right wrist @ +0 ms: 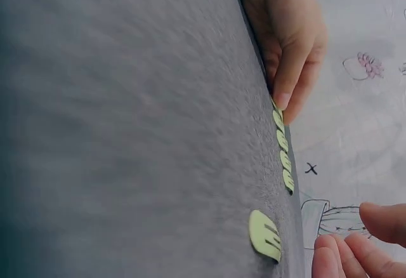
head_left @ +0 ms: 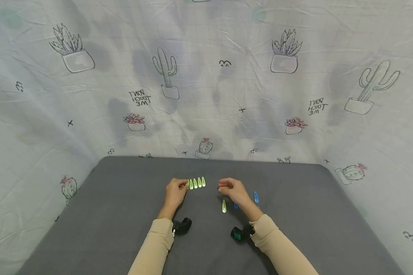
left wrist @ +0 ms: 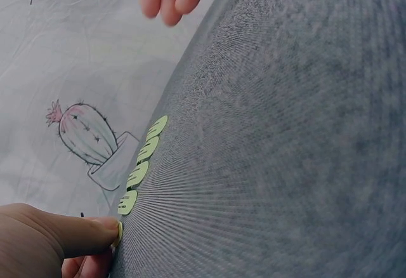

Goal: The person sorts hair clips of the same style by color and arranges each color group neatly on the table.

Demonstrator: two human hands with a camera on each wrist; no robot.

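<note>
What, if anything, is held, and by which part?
The left hand pinches the leftmost lime-green teardrop-shaped hair clip, seemingly at its left side; exact spot hidden. The right hand holds nothing.

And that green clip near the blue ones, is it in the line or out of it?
Out. The lone green clip lies apart from the line of green clips, with grey table showing between them.

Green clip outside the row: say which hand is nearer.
Right. The right hand is just beyond the lone green clip; the left hand is well to its left, at the left end of the row.
</note>
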